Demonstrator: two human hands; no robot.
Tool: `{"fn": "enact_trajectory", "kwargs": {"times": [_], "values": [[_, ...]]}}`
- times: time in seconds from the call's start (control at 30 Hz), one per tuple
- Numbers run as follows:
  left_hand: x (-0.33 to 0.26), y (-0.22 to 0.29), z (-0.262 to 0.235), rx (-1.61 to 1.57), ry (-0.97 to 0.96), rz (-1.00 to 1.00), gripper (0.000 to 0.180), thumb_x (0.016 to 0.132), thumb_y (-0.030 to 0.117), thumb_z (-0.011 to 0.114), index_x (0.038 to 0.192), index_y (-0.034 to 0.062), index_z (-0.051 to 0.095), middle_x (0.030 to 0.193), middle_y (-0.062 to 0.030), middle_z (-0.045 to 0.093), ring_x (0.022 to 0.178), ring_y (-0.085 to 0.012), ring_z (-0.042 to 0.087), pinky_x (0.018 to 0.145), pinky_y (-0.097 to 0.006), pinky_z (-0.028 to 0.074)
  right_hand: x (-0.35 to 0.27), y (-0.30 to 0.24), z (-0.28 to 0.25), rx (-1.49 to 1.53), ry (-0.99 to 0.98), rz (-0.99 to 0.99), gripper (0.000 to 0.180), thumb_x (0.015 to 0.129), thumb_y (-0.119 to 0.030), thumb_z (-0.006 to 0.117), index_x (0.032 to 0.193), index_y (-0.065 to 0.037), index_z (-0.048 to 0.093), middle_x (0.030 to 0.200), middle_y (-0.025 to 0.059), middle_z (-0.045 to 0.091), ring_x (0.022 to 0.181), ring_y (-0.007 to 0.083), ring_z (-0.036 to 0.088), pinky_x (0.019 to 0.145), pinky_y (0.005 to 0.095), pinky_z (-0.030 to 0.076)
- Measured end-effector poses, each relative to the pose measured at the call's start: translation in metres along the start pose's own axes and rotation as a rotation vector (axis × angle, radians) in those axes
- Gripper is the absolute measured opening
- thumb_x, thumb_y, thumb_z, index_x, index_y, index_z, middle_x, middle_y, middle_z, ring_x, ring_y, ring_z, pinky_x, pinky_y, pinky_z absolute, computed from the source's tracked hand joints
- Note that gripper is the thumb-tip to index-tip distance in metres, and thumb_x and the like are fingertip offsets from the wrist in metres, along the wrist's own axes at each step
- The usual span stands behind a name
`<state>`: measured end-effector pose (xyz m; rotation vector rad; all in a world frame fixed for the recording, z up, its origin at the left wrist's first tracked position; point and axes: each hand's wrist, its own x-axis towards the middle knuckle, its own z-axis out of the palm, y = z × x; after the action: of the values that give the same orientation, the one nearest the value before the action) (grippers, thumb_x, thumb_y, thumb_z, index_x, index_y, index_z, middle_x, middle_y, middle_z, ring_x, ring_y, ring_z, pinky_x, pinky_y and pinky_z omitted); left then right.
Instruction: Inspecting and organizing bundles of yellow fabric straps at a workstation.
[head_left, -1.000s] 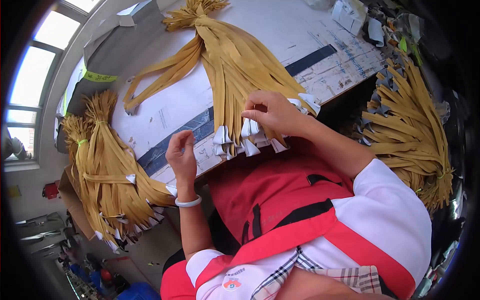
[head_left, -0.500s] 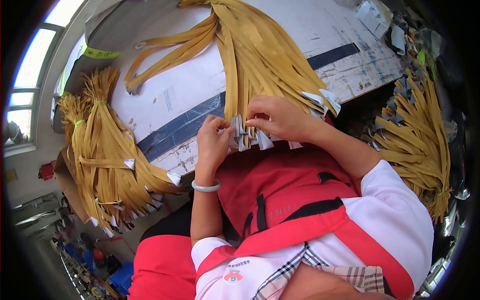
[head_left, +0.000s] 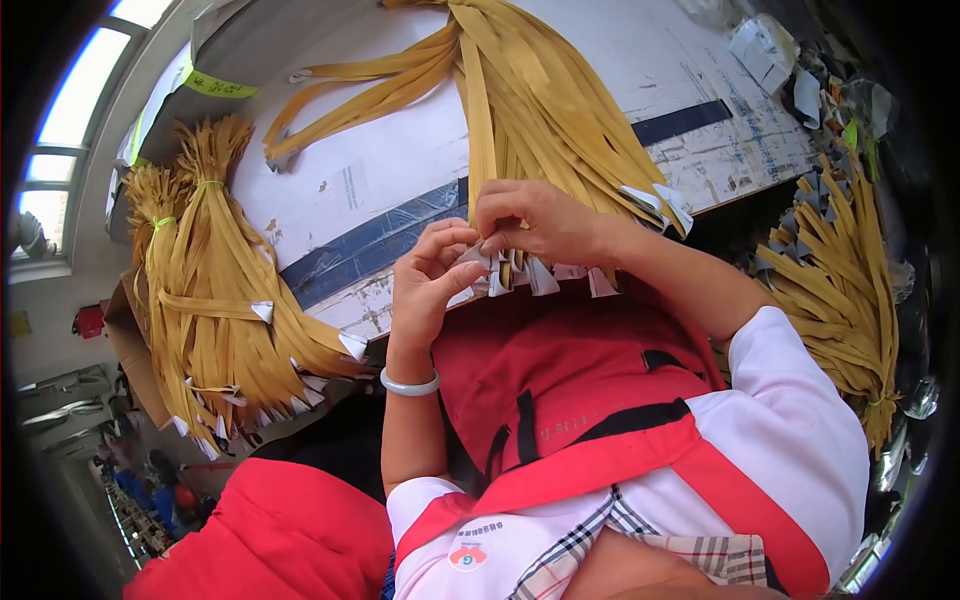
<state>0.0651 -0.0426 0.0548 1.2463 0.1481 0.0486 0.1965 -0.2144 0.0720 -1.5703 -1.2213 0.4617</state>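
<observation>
A bundle of long yellow fabric strips lies spread over the white table, gathered at the far end. Several strip ends at the near edge carry white and grey folded tips. My left hand pinches one white tip between thumb and fingers. Close beside it, my right hand is closed, its fingertips meeting the same strip just above the tip. What lies inside the right fingers is mostly hidden. More white tips hang below my right hand.
Tied bundles of similar strips hang over the table's left side. Another bundle lies to the right, below the table edge. Dark tape crosses the worn white tabletop. Crumpled plastic sits at the far right.
My hands have drawn closer together, and a white tip is now pinched between them. The red cloth at lower left has shifted left. The whole view has moved slightly.
</observation>
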Motion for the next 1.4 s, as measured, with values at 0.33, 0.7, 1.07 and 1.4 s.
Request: {"fn": "enact_trajectory", "kwargs": {"times": [0.33, 0.7, 1.07, 1.4], "values": [[0.004, -0.012, -0.006, 0.015, 0.018, 0.353, 0.017, 0.081, -0.013, 0.070, 0.095, -0.0030, 0.068, 0.107, -0.0088, 0.064, 0.096, -0.0176, 0.064, 0.089, -0.030, 0.052, 0.007, -0.012, -0.008, 0.528, -0.153, 0.391, 0.012, 0.091, -0.013, 0.072, 0.092, -0.004, 0.065, 0.079, -0.0002, 0.062, 0.071, 0.0070, 0.056, 0.064, 0.0224, 0.046], [0.007, -0.013, 0.000, -0.064, 0.065, 0.290, 0.016, 0.086, -0.011, 0.067, 0.099, -0.0014, 0.069, 0.109, -0.0082, 0.065, 0.099, -0.0154, 0.063, 0.092, -0.029, 0.050, 0.008, -0.006, -0.010, 0.680, -0.115, 0.327, 0.018, 0.095, -0.020, 0.069, 0.095, -0.002, 0.066, 0.083, 0.0027, 0.067, 0.076, 0.0087, 0.063, 0.070, 0.0234, 0.051], [0.001, -0.018, 0.001, -0.025, 0.064, 0.431, 0.019, 0.074, -0.015, 0.072, 0.083, 0.0003, 0.066, 0.096, -0.0091, 0.065, 0.100, -0.0204, 0.063, 0.088, -0.031, 0.051, 0.011, -0.011, -0.013, 0.497, -0.251, 0.343, 0.011, 0.095, -0.011, 0.066, 0.101, -0.003, 0.062, 0.092, 0.0031, 0.066, 0.085, 0.0106, 0.065, 0.075, 0.0248, 0.053], [0.015, -0.030, -0.004, -0.182, -0.078, 0.207, 0.017, 0.079, -0.008, 0.075, 0.094, -0.0019, 0.068, 0.089, -0.0075, 0.072, 0.082, -0.0141, 0.069, 0.077, -0.026, 0.056, 0.006, 0.008, -0.017, 0.346, -0.141, 0.317, 0.011, 0.089, -0.006, 0.068, 0.097, -0.004, 0.061, 0.090, 0.0005, 0.061, 0.081, 0.0085, 0.060, 0.073, 0.0236, 0.048]]}}
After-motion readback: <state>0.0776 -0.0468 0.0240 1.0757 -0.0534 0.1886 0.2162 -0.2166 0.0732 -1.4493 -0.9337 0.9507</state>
